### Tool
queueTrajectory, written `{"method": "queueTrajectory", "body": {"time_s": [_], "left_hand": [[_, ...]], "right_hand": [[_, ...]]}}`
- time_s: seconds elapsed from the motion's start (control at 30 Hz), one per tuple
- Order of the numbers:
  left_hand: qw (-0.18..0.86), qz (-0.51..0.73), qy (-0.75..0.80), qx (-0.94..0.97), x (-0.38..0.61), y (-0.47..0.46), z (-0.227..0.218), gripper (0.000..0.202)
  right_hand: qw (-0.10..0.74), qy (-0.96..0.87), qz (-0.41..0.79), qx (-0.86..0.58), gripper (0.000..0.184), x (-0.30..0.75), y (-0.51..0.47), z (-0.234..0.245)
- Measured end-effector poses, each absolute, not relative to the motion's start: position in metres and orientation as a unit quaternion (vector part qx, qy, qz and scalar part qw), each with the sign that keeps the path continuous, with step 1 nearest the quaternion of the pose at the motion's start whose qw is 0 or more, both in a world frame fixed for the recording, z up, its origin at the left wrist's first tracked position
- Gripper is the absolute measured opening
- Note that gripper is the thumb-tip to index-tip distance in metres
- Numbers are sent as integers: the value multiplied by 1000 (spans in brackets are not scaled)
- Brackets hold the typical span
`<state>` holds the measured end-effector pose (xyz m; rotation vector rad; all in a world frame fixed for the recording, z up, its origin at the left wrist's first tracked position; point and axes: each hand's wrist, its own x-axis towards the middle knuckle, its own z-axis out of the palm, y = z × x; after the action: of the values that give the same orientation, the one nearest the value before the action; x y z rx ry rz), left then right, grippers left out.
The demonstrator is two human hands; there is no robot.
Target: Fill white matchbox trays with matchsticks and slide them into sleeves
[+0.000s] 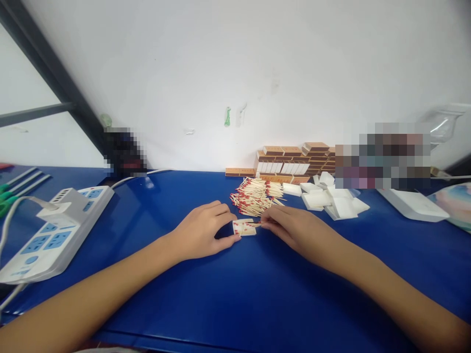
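A small white matchbox tray (251, 233) lies on the blue table in front of me, with several red-tipped matches in it. My left hand (210, 229) grips the tray at its left end, thumb at the near corner and fingers at the far one. From the right, my right hand (290, 224) pinches a few matches (256, 224), their red heads over the tray. Just beyond both hands is a big heap of loose matches (253, 196), partly behind my right hand.
Brown matchboxes (283, 166) are stacked against the wall. White empty trays (336, 198) lie piled at right, near a white flat box (414, 203). A power strip (62, 235) with cables occupies the left, beside green-handled tools (11, 196). Blurred patches hide things at the back.
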<state>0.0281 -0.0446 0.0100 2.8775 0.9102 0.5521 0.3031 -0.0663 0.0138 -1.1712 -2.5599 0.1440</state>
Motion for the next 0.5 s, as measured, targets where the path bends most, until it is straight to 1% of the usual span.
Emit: {"method": "queueTrajectory", "body": {"time_s": [0.27, 0.5], "left_hand": [[40, 178, 300, 936, 28, -45, 10, 32], [33, 186, 294, 937, 28, -45, 9, 33]], "right_hand": [[198, -884, 122, -405, 12, 298, -68, 12], [260, -867, 126, -406, 9, 287, -69, 5]]}}
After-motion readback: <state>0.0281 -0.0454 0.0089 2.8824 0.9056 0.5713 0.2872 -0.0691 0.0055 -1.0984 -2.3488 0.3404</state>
